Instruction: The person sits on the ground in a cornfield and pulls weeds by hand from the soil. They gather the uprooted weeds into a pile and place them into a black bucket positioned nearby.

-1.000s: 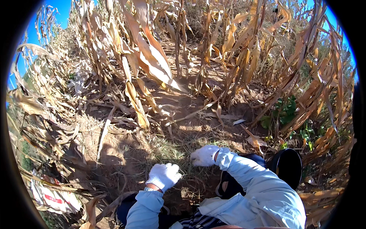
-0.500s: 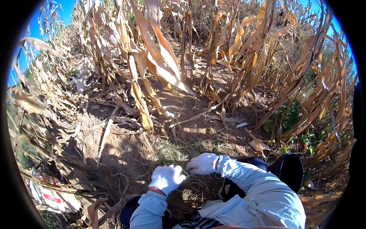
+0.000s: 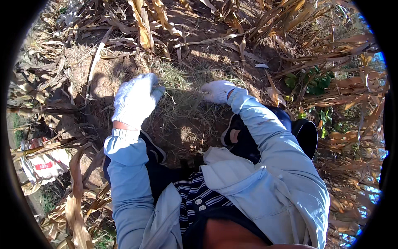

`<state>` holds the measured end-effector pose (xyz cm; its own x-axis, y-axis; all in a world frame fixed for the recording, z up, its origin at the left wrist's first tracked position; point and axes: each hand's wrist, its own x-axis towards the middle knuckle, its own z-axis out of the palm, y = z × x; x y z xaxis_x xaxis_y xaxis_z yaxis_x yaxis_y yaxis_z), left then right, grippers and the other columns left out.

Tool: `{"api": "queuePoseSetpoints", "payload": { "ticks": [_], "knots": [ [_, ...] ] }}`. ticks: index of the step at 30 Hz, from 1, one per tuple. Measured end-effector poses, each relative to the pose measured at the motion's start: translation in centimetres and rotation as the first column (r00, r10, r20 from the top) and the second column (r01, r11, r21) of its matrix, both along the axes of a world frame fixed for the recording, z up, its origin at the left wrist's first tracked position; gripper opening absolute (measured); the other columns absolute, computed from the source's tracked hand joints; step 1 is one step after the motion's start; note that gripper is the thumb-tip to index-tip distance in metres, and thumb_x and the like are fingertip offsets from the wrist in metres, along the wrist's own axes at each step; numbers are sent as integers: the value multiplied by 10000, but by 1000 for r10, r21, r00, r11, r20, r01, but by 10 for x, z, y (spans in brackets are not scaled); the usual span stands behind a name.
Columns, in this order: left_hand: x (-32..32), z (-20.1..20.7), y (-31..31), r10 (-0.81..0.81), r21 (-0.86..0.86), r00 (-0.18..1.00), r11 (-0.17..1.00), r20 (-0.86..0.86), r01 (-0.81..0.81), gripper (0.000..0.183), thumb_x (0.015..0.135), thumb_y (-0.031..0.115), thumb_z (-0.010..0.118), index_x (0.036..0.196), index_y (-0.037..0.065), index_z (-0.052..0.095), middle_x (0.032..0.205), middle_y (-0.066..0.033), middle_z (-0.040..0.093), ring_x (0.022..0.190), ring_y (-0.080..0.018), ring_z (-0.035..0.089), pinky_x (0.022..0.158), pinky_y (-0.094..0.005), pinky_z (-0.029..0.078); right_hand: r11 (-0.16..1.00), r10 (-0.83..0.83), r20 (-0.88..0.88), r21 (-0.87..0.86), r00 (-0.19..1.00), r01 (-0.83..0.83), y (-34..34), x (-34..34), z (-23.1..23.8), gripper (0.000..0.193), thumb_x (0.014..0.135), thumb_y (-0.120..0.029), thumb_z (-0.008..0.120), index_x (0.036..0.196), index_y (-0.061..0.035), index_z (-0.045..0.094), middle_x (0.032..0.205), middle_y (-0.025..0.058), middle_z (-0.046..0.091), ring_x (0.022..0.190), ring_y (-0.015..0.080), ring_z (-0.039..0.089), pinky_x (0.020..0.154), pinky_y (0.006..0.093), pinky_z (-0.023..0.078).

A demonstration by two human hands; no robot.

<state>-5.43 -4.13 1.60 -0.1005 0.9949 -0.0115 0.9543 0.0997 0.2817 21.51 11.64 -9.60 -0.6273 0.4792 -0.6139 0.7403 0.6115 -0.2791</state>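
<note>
My left hand [image 3: 136, 99] wears a white knit glove and is raised a little above the ground, left of the grass patch. Its fingers are curled in with the thumb against them; what they hold, if anything, is hidden. On the other side of the thin green and dry grass [image 3: 178, 85], my right hand [image 3: 217, 91], gloved alike, is low by the grass. Its fingers are bent down and together at the blades, and I cannot make out what lies inside them.
Dry corn stalks [image 3: 145, 31] stand ahead, and more [image 3: 348, 89] lean in at the right. A white sack with a red mark [image 3: 44, 166] lies at the left among dry leaves. A dark round container [image 3: 306, 137] stands beside my right leg. Green leafy plants [image 3: 317, 81] grow at the right.
The view has tilted downward, so the ground shows higher up. My left hand has moved left, away from my right hand, and up toward me. My right hand stays by the grass.
</note>
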Motion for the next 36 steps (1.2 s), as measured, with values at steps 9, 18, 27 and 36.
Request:
{"api": "queuePoseSetpoints", "payload": {
  "ticks": [9,18,27,36],
  "knots": [
    [-44,-9,4,75,289,994,953,76,-94,286,1020,319,702,1155,70,730,1084,-154,763,977,-367,729,846,-429,570,947,-321,-114,-64,940,315,20,18,-131,733,930,-457,665,1549,-93,517,1493,241,599,1362,366,606,1170,454,466],
    [-48,-13,16,17,397,999,917,47,-34,259,953,267,795,1115,71,745,992,-141,772,854,-332,750,773,-394,597,425,-900,31,-159,435,891,5,-21,-244,1381,802,-741,776,1673,76,83,1673,320,342,1552,418,378,1287,393,303],
    [-49,-16,22,0,358,993,933,114,-41,224,953,252,788,1078,72,743,969,-143,760,830,-340,749,724,-389,594,569,-816,18,-147,578,809,-51,-132,-237,1364,781,-615,871,1678,28,69,1564,349,458,1442,457,506,1190,438,439],
    [-43,-4,8,25,230,994,972,104,-49,242,1000,285,726,1138,86,705,1043,-155,753,920,-363,730,794,-426,569,771,-604,-98,-323,791,549,-38,-96,-195,780,884,-295,759,1554,13,506,1511,269,587,1394,375,581,1207,440,421]
  ]
}}
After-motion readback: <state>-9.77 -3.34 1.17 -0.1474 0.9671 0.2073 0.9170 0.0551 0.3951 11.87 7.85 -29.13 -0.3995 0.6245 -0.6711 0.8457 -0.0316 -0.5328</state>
